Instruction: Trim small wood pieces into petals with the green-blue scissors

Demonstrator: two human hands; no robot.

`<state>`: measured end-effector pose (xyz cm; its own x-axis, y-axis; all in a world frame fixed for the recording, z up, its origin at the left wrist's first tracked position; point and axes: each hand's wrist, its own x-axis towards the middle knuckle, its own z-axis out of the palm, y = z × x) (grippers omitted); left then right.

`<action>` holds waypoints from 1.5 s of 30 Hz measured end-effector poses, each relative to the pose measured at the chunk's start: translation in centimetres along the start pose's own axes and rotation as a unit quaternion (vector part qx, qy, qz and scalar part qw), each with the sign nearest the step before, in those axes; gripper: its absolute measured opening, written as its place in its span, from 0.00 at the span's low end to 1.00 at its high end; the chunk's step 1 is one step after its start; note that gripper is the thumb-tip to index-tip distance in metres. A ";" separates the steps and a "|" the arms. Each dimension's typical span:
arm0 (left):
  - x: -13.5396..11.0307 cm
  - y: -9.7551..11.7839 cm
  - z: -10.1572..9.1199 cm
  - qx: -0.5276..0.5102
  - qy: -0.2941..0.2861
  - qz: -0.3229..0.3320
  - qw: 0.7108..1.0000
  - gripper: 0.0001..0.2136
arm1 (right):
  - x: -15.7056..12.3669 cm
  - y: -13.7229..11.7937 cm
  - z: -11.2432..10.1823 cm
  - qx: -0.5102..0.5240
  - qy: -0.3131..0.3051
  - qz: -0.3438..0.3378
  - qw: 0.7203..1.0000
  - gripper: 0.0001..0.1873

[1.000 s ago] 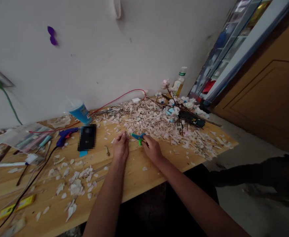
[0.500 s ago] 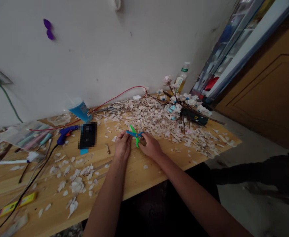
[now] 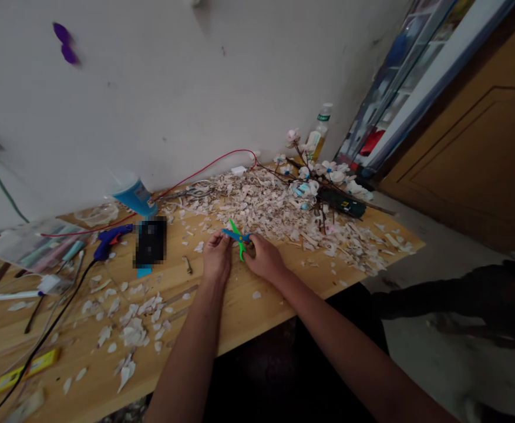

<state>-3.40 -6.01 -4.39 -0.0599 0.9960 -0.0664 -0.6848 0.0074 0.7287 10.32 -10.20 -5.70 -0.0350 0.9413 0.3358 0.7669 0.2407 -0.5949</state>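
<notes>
My right hand (image 3: 262, 257) grips a pair of scissors (image 3: 240, 237) with one blue and one green half, its blades apart and pointing toward my left hand (image 3: 217, 254). The fingers of my left hand are pinched together beside the blue blade tip; what they hold, if anything, is too small to make out. Behind both hands spreads a heap of pale, petal-like scraps (image 3: 257, 200). Loose white petals (image 3: 134, 331) lie on the wooden table (image 3: 235, 320) at the left.
At the left are a blue glue gun (image 3: 109, 239), a blue cup (image 3: 136, 197), a blurred black object (image 3: 150, 242) and a yellow packet (image 3: 17, 376). White-flowered branches (image 3: 303, 189) and a bottle (image 3: 317, 134) stand at the back right, near the wall.
The view has shifted slightly, so most things sit a little further left. My hands keep nearly the same pose, with the scissors' blades still apart.
</notes>
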 end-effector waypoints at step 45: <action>-0.2 0.1 0.1 0.014 -0.036 -0.011 0.999 0.14 | 0.1 -0.1 -0.4 0.005 -0.025 -0.007 1.000 0.10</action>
<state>-3.33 -6.17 -4.22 0.0076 0.9994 -0.0340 -0.6646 0.0304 0.7466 10.48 -10.25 -5.27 -0.0773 0.9483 0.3077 0.7596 0.2559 -0.5980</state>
